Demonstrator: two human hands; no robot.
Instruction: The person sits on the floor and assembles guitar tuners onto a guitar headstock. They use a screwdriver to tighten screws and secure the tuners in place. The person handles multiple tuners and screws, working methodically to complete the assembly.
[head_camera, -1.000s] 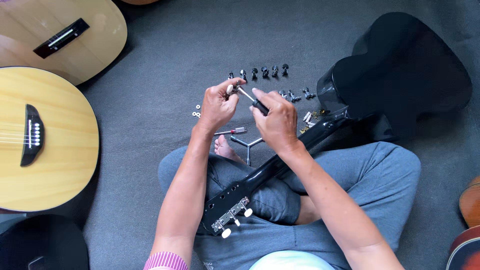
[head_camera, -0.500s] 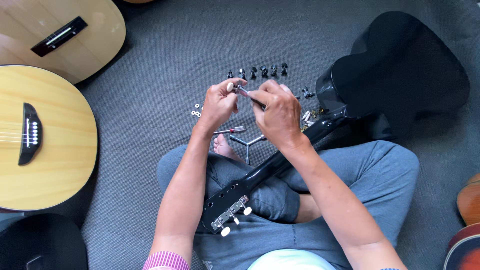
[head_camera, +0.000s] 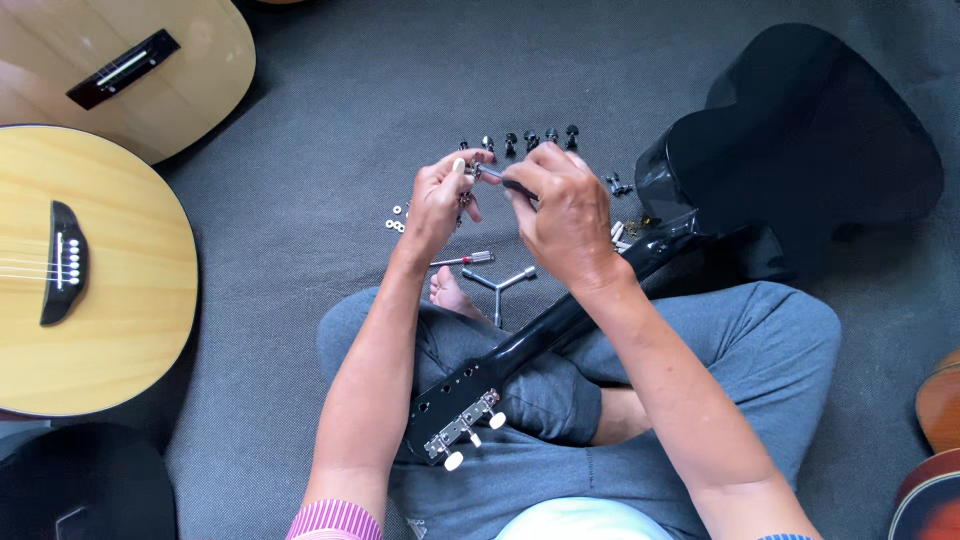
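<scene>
Sitting cross-legged on the grey carpeted floor (head_camera: 300, 200) here, with a glossy black acoustic guitar (head_camera: 800, 150) laid across the lap, its headstock toward the body and its body out toward the right. Both hands are up in front, above the floor and just past the knees. The left hand (head_camera: 440, 205) is pinching a small metal tuning peg (head_camera: 470, 172) between thumb and fingertips, so it's closed on that. The right hand (head_camera: 565, 215) is clenched around a slim dark-handled screwdriver (head_camera: 505, 182), whose tip meets the peg right between the two hands. Just beyond the hands, a row of black-knobbed tuning machines (head_camera: 520, 140) lies on the floor, with a few small silver washers (head_camera: 397, 218) to the left of the left hand. Under the hands there's a red-handled small screwdriver (head_camera: 465, 260) and a three-armed silver wrench (head_camera: 498, 285), close to a bare foot. Two natural-wood acoustic guitars (head_camera: 100, 270) lie at the floor's left side, well apart from the hands.
</scene>
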